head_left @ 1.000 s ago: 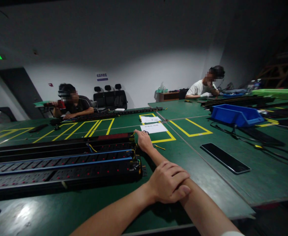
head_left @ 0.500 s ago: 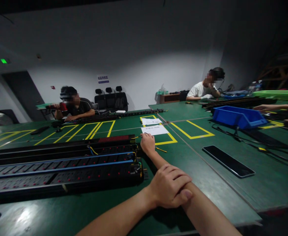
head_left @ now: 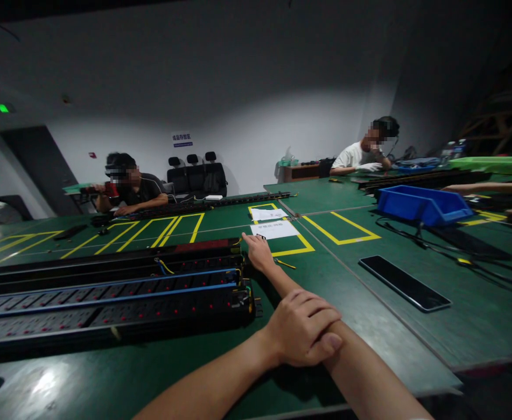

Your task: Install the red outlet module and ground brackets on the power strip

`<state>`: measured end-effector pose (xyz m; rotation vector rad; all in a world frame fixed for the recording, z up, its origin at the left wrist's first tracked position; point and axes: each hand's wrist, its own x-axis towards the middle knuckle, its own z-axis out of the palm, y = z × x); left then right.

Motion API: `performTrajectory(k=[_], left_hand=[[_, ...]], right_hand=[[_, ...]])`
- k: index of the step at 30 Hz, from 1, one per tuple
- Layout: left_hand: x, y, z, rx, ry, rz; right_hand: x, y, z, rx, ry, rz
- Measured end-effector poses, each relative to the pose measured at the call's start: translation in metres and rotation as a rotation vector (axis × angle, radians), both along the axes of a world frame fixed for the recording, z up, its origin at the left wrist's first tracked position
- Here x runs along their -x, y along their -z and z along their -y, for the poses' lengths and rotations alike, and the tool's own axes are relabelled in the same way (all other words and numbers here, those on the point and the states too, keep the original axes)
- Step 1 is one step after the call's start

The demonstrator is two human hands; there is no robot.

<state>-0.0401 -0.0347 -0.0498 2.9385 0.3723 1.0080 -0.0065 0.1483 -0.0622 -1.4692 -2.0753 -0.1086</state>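
My left hand (head_left: 306, 329) lies wrapped round my right forearm (head_left: 356, 361), its thumb on the near side. Farther forward, my right hand (head_left: 259, 252) has its fingers drawn together at the right end of a long black strip with a dark red section (head_left: 207, 245). A short yellow wire end shows by those fingertips; whether they pinch it is too small to tell. Nearer to me lie several black power strips (head_left: 160, 314) with red-dotted sockets and blue edges. A loose yellow-green wire (head_left: 286, 263) rests on the table just right of my right hand.
Printed paper sheets (head_left: 274, 230) lie in yellow tape outlines on the green table (head_left: 326, 280). To the right are a black phone (head_left: 404, 283), a blue bin (head_left: 422, 205) and black cables (head_left: 439, 259). Another person's arm (head_left: 492, 188) reaches in there; other people sit across the table.
My right hand has shifted slightly left, its fingertips closer to the red-sectioned strip's end. My left hand keeps its hold on the forearm.
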Motion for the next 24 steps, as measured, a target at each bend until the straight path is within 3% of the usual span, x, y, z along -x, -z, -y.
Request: performTrajectory(k=[6,15,24], left_hand=[[0.0,-0.0003,0.0006,0.008,0.008,0.014],[0.0002,-0.0019,0.0019,0.002,0.006,0.045],[0.0006,-0.0026,0.0018,0.006,0.011,0.056]], right_hand=[[-0.002,0.0006,-0.0016,0.01,-0.008,0.007],[0.0014,0.0018,-0.0012,0.055,0.115,0.017],[-0.0001,0.0023,-0.0001,0.102,0.143,0.072]])
